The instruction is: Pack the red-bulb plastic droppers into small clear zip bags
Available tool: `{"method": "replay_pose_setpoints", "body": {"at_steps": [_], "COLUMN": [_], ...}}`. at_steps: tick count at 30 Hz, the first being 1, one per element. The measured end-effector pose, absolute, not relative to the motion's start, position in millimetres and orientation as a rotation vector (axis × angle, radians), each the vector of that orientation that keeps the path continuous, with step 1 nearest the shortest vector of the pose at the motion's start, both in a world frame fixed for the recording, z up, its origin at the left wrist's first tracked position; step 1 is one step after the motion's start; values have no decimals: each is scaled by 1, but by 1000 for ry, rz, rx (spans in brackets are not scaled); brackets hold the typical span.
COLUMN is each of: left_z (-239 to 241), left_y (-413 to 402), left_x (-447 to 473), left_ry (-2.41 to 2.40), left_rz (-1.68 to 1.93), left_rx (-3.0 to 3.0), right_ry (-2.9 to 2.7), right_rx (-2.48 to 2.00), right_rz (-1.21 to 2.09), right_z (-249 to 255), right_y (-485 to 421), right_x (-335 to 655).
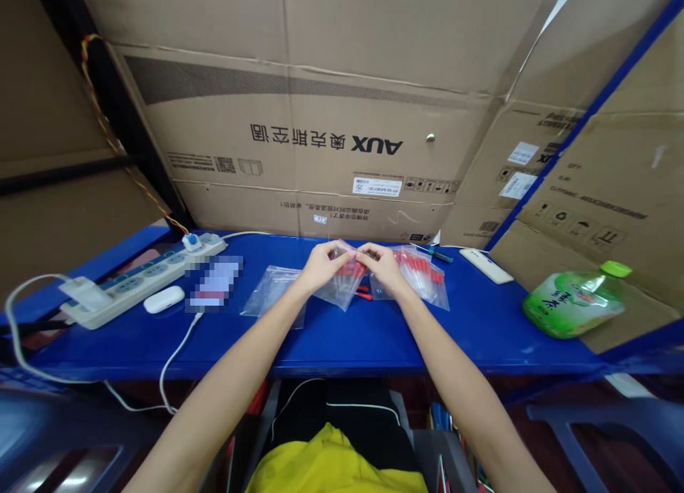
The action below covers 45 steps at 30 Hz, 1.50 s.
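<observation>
My left hand and my right hand meet over the middle of the blue table, both pinching the top edge of a clear plastic bag. Red pieces show inside or behind that bag; which, I cannot tell. A few loose red pieces lie just beside it. Left of my hands, several flat clear bags lie on the table. By my right hand is a filled clear bag holding a row of red-topped pieces.
A white power strip, white earbud case and charging phone sit at left. A green screwdriver, white oblong device and green-labelled bottle are at right. A cardboard wall stands behind the blue table.
</observation>
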<state>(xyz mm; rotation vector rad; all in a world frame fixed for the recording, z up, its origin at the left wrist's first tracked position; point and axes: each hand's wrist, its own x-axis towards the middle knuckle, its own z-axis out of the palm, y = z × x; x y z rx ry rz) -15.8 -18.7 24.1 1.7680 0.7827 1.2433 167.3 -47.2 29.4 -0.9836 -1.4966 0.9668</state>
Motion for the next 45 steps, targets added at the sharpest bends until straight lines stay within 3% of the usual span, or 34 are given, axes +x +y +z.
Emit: {"method": "replay_pose_setpoints", "body": {"at_steps": [14,45], "left_z": [25,27], "left_y": [-19,-24], "left_x": [-17,-18], "left_ry": [840,778], "left_rz": [1367,1272], "left_rx": [1598,1430], "right_ry": [-1467,-1427], "right_rx": [-992,-996], "right_rz": [935,884], "right_z": [27,28], "right_y": [-45,-46], "right_x": [167,170]}}
